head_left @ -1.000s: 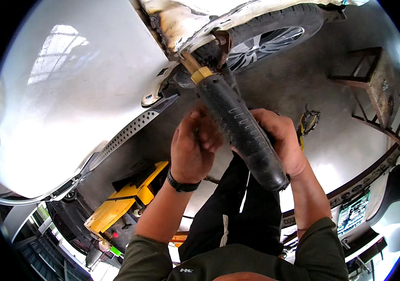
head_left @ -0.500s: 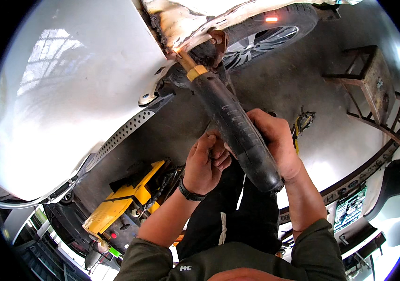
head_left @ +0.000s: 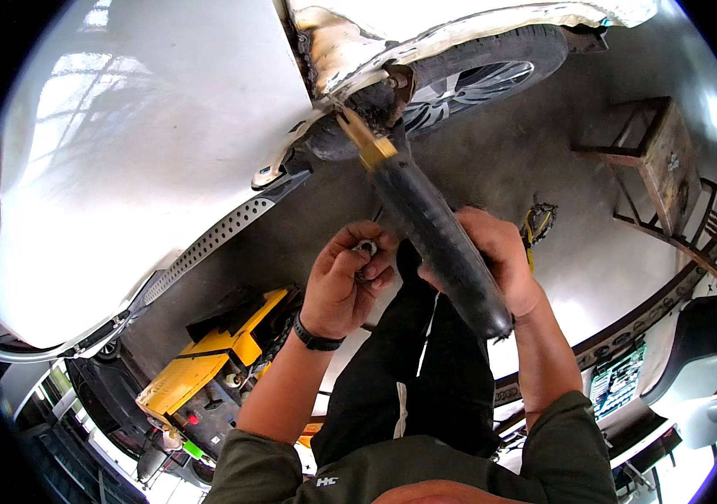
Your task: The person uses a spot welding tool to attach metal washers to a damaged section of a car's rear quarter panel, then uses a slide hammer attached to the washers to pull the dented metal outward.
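My right hand (head_left: 499, 256) is wrapped round the black cylindrical body of a welding gun (head_left: 438, 244). Its forked brass tip (head_left: 362, 139) points away from me, close to the scorched lower edge of a white car panel (head_left: 335, 50). Lower and to the left, my left hand (head_left: 348, 277) is closed, pinching a small metal ring (head_left: 367, 248) like a washer, partly hidden by the fingers. Whether the brass tip touches the panel I cannot tell.
A car wheel (head_left: 467, 88) stands beyond the tool. The white car door (head_left: 148, 168) fills the left, with a perforated running board (head_left: 207, 244) below. Yellow equipment (head_left: 215, 353) lies lower left. A wooden stool (head_left: 656, 164) stands at right, near a yellow-and-black bundle (head_left: 536, 227).
The bright glow at the brass tip is gone, and the tip has drawn back from the panel. My left hand has moved left, away from the tool, and turned, showing the ring.
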`<state>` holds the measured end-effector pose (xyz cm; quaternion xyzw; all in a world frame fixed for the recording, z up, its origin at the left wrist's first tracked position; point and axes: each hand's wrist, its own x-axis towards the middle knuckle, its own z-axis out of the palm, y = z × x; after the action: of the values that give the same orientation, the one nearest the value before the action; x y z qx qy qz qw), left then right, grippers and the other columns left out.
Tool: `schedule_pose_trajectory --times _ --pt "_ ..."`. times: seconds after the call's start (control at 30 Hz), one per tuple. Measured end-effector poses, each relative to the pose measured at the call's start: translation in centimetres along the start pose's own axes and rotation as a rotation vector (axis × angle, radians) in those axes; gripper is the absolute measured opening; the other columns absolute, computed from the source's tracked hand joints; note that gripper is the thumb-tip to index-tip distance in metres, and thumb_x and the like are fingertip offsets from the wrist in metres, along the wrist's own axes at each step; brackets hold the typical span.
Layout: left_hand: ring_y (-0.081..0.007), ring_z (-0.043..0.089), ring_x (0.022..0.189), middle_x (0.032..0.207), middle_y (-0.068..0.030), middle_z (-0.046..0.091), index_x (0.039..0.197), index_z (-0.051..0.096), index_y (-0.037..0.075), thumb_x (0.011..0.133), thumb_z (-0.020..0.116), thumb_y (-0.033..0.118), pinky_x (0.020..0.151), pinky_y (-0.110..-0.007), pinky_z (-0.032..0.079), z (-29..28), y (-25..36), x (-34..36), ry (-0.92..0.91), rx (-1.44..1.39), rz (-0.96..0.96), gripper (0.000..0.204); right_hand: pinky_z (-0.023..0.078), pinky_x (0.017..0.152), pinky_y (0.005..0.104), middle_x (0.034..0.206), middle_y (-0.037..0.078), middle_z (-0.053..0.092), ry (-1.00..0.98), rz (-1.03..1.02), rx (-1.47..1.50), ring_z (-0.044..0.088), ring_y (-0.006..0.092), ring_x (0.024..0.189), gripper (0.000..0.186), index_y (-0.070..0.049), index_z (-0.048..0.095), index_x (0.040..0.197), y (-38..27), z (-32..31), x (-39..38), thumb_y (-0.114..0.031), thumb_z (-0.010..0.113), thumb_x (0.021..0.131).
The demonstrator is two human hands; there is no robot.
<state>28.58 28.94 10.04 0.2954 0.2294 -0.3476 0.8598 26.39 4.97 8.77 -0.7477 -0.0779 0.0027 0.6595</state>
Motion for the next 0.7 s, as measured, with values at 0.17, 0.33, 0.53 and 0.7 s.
schedule_pose_trajectory --times 0.17,0.33,0.53,0.7 --pt "-0.0086 0.049 0.071 0.115 -0.0119 0.065 0.134 0.054 0.002 0.099 0.043 0.007 0.066 -0.026 0.045 0.6 2.3 1.9 -0.092 0.13 0.085 0.037 0.05 0.081 0.0377 0.109 0.014 0.071 -0.101 -0.041 0.081 0.066 0.0307 0.089 0.037 -0.002 0.07 0.112 0.3 -1.3 -2.9 -0.015 0.077 0.078" --pt "-0.0087 0.046 0.066 0.083 -0.0038 0.058 0.115 0.058 0.006 0.1 0.045 0.01 0.06 -0.028 0.036 4.5 3.8 4.1 -0.05 0.248 0.234 0.02 0.051 0.081 0.0371 0.106 0.011 0.073 -0.103 0.022 0.168 0.067 0.0268 0.092 0.037 -0.004 0.072 0.108 -1.2 -1.3 -3.9 -0.014 0.081 0.074" --pt "-0.01 0.039 0.063 0.079 -0.001 0.051 0.116 0.058 0.007 0.104 0.038 0.018 0.062 -0.028 0.036 6.2 4.0 5.9 -0.122 0.217 0.274 0.025 0.053 0.082 0.037 0.101 0.008 0.074 -0.086 0.047 0.239 0.071 0.024 0.091 0.039 -0.007 0.073 0.104 -1.0 -1.4 -3.5 -0.012 0.089 0.068" --pt "-0.009 0.04 0.063 0.08 -0.0007 0.05 0.114 0.058 0.008 0.106 0.037 0.024 0.061 -0.027 0.037 6.1 3.1 7.1 -0.114 0.117 0.257 0.028 0.054 0.082 0.0371 0.1 0.007 0.074 -0.079 0.095 0.297 0.072 0.0234 0.091 0.037 -0.009 0.073 0.099 -0.8 -1.3 -4.0 -0.013 0.092 0.067"
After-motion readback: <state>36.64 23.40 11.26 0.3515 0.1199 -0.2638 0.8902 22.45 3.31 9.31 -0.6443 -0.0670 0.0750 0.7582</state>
